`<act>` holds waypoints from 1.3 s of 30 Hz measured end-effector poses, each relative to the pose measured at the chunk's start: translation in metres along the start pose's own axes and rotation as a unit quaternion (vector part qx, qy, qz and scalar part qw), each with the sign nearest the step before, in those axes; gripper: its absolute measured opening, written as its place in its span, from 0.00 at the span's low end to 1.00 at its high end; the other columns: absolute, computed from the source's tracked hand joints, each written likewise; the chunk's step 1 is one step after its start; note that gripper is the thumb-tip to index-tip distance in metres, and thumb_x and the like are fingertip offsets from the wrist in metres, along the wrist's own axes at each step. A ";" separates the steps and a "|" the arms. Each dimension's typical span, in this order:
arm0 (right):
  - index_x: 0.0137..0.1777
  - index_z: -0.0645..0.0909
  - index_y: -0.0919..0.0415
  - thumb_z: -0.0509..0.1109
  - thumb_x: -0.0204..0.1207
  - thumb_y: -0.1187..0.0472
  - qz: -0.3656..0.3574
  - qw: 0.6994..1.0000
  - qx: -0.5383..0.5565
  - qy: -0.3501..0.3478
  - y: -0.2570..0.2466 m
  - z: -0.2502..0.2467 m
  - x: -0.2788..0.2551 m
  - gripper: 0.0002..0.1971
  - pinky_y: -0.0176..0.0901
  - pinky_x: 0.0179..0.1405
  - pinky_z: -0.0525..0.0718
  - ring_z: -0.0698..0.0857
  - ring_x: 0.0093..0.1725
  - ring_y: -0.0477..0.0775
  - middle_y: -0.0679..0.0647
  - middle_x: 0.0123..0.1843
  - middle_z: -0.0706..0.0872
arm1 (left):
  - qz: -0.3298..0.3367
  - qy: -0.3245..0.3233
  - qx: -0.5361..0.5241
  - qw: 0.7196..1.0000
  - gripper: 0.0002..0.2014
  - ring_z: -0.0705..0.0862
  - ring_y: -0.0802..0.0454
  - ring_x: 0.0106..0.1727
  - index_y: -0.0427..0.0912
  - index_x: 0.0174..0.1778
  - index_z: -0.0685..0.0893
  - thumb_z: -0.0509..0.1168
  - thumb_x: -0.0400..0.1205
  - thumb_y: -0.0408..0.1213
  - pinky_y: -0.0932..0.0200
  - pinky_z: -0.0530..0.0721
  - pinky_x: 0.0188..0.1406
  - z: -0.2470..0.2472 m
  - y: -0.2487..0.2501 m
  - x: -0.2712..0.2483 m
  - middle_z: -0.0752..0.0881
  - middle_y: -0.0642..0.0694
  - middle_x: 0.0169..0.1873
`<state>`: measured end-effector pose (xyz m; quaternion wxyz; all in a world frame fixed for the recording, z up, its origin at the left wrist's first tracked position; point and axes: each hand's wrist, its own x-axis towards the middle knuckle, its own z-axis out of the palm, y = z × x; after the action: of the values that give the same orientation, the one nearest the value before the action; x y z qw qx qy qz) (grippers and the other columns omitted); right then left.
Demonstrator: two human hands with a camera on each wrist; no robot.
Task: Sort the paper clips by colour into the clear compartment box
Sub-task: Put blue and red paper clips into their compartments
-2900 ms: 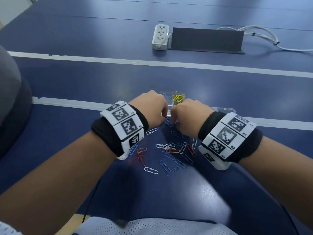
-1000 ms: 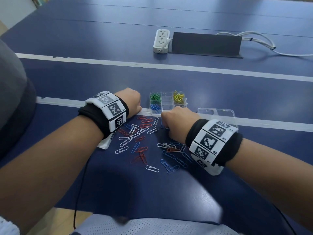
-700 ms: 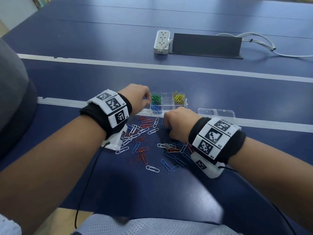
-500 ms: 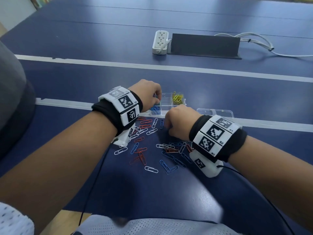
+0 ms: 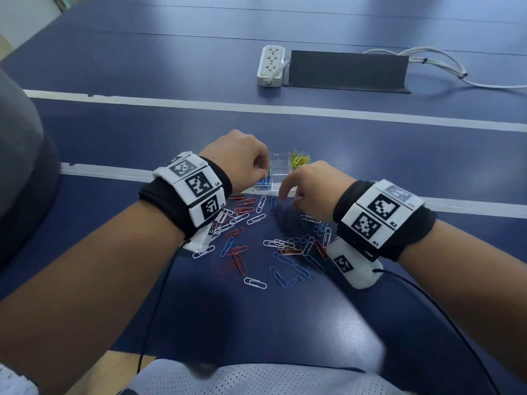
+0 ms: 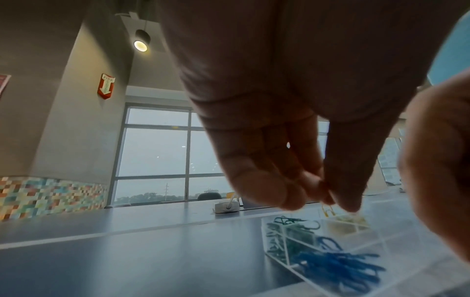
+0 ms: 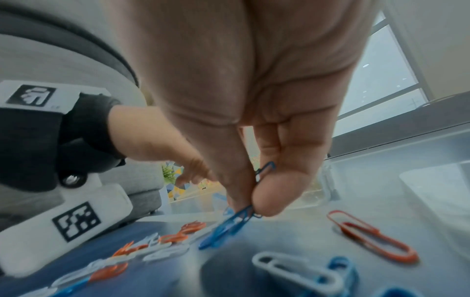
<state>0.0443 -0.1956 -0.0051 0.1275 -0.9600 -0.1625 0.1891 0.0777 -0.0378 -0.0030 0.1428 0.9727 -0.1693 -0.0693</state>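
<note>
A: Right wrist view, fingers first: thumb and fingers (image 7: 269,203) of the right hand (image 5: 310,189) are pinched tight on blue paper clips (image 7: 226,227), their lower ends just over the counter (image 7: 292,237). One more blue loop shows higher up between the fingers.

B: Head view hides that. From there the right hand is a knuckled back, fingers curled down just before the clear compartment box (image 5: 281,178). And the left?

A: Left wrist view: left hand (image 5: 239,158) hangs over the box, fingertips (image 6: 292,193) bunched against the thumb. Cannot tell if anything is held between them. Below: green clips (image 6: 289,231) in the far-left compartment, blue clips (image 6: 338,267) in the near one, yellow clips (image 6: 348,221) farther right.

B: Head view gives only the yellow clips (image 5: 299,161) and a sliver of blue; the green is behind the left hand. Loose pile (image 5: 265,240) of red, white and blue clips lies on the counter between the wrists.

A: Writing?

B: Wristbands carry black-and-white square markers; small labels "R2" and "R1" on the right band (image 5: 376,215), "L4" and "L5" on the left band (image 5: 196,183). Left wrist view has a red wall sign (image 6: 105,86) reading "FIRE" with a down arrow.

A: Farther out: white power strip (image 5: 271,65) beside a dark panel (image 5: 348,71), white cables (image 5: 439,67) trailing right.
</note>
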 end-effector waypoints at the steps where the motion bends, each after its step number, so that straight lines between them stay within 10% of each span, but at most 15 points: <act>1: 0.55 0.86 0.48 0.66 0.74 0.67 0.000 1.000 0.010 0.007 0.001 -0.002 -0.001 0.16 0.42 0.51 0.82 0.85 0.53 0.58 0.56 0.54 0.86 | -0.009 -0.020 0.019 1.000 0.04 0.82 0.48 0.42 0.48 0.43 0.88 0.68 0.75 0.39 0.57 0.81 0.45 0.001 0.000 0.000 0.76 0.57 0.27; 16: 0.56 0.86 0.47 0.67 0.76 0.65 -0.019 0.999 0.029 0.007 0.004 0.002 -0.002 0.15 0.43 0.53 0.82 0.79 0.46 0.53 0.50 0.45 0.78 | -0.051 -0.061 0.070 0.994 0.13 0.83 0.43 0.58 0.57 0.59 0.85 0.66 0.80 0.42 0.49 0.81 0.55 0.012 0.000 -0.006 0.84 0.48 0.56; 26: 0.51 0.87 0.49 0.69 0.74 0.64 -0.008 0.980 0.120 0.157 0.007 -0.019 0.024 0.11 0.36 0.47 0.78 0.81 0.40 0.52 0.51 0.40 0.83 | -0.067 -0.064 0.073 0.993 0.10 0.84 0.42 0.57 0.54 0.55 0.86 0.65 0.80 0.42 0.49 0.81 0.56 0.010 0.002 -0.013 0.86 0.47 0.56; 39: 0.56 0.86 0.48 0.64 0.75 0.66 -0.005 0.991 0.077 0.113 0.002 -0.013 0.031 0.16 0.44 0.57 0.83 0.86 0.52 0.57 0.54 0.52 0.88 | -0.047 -0.098 0.100 0.989 0.08 0.82 0.44 0.45 0.53 0.39 0.86 0.66 0.76 0.52 0.56 0.73 0.41 0.010 0.024 -0.021 0.80 0.49 0.38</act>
<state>0.0771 -0.1884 -0.0039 0.2194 -0.9617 -0.1372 0.0909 0.0487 -0.0544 -0.0032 0.0237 0.9774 -0.1430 -0.1536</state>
